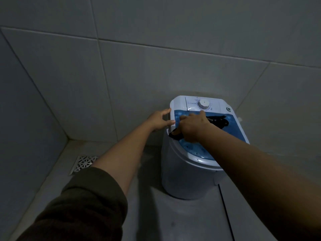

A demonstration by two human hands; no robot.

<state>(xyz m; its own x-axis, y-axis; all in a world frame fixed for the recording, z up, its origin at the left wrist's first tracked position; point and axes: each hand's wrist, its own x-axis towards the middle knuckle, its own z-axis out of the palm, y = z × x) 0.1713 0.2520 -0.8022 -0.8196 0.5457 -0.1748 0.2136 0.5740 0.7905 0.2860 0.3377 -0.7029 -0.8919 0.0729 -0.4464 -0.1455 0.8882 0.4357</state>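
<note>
I see the gray floor [156, 214]. The little white washer [187, 180] stands on it, just under the fingers [165, 112] of my left hand [157, 120]. A metal drain cover [83, 164] lies flat, down left of them.

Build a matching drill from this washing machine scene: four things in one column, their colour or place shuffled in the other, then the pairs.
1. dial
2. lid
3. drain grate
4. left hand

A. translucent blue
B. set in the floor by the left wall
C. white, at the rear of the washing machine top
D. fingers touching the washing machine's left rim

Pairs: 1-C, 2-A, 3-B, 4-D
</note>
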